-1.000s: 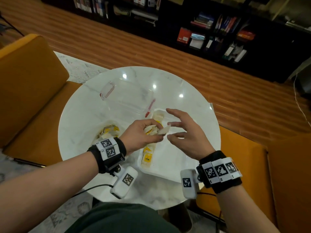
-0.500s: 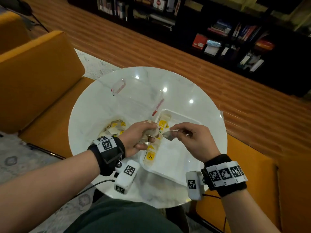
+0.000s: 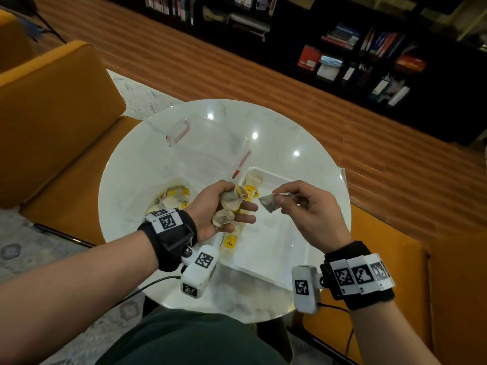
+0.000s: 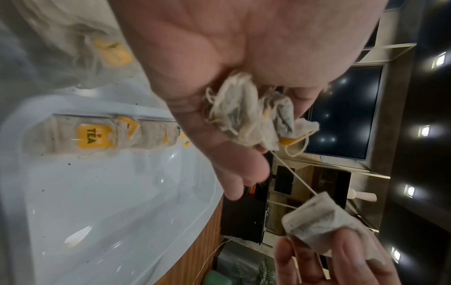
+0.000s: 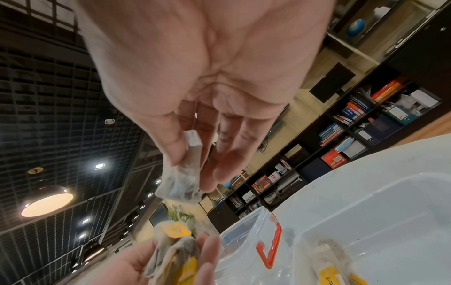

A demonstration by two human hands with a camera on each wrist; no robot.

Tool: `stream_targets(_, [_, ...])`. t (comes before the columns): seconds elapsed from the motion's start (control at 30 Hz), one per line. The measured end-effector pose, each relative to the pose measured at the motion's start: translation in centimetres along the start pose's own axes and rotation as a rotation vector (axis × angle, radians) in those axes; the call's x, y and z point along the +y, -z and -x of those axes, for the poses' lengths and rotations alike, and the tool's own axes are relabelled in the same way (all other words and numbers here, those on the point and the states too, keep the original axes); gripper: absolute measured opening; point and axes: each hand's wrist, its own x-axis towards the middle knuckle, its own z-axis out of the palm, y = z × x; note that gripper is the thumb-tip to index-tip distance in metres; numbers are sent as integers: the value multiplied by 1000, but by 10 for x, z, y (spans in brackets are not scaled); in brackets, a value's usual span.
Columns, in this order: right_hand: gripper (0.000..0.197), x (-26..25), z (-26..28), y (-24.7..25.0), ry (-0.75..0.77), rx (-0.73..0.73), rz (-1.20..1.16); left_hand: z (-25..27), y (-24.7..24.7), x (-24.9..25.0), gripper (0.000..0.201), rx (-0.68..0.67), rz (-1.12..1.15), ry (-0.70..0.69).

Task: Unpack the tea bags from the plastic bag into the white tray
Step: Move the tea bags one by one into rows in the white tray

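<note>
My left hand point(image 3: 224, 206) holds a clump of tea bags point(image 3: 228, 204) with yellow tags above the left end of the white tray point(image 3: 276, 246). My right hand point(image 3: 297, 206) pinches one tea bag point(image 3: 268, 203) between thumb and fingers, just right of the clump. A taut string joins that bag point(image 4: 324, 227) to the clump point(image 4: 246, 113). A row of tea bags point(image 3: 229, 242) lies along the tray's left side. The clear plastic bag point(image 3: 205, 154) with red trim lies on the table behind the tray, with more tea bags point(image 3: 174, 198) at its near left end.
A round white marble table point(image 3: 303, 135) carries everything. Orange armchairs point(image 3: 52, 122) stand left and right of it. Dark bookshelves point(image 3: 369, 54) line the far wall across the wooden floor. My lap point(image 3: 184, 338) is at the table's near edge.
My right hand closed its fingers on one tea bag at the left hand's clump and drew it away to the right. Both hands rose slightly.
</note>
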Motion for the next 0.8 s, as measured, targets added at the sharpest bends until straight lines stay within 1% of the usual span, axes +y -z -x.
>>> stream_targets(0.1, [22,-6,1,2,1,17,-55,-3,-1,0,36,-40,-38,32])
stream_targets(0.2, [12,-9,1,3,8,31,-79,-8,-1,-4,39,-78,-16,52])
stream_targets(0.27, [9,-10,2,4,19,39,-80,-9,-2,-5,38,-90,-20,53])
stream_targets(0.33, [7,-13,2,6,26,46,-92,-9,-2,-6,29,-87,-47,34])
stream_targets(0.4, [8,-17,2,8,29,45,-109,-11,-1,-8,11,-61,-88,-15])
stream_targets(0.43, [10,-19,2,9,32,44,-113,-11,0,-8,6,-47,-113,-43])
stream_targets(0.5, [14,-22,1,11,35,49,-118,-14,3,-9,19,-15,-173,-88])
stream_targets(0.57, [14,-24,0,11,39,57,-109,-16,4,-9,25,-1,-231,-109])
stream_targets(0.67, [14,-25,-1,12,43,66,-97,-15,4,-8,34,-58,-305,-124])
stream_targets(0.73, [14,-26,-1,12,55,66,-86,-12,1,-9,36,-111,-389,-156])
stream_targets(0.8, [14,-27,-1,13,65,66,-83,-9,-4,-9,26,-115,-496,-217])
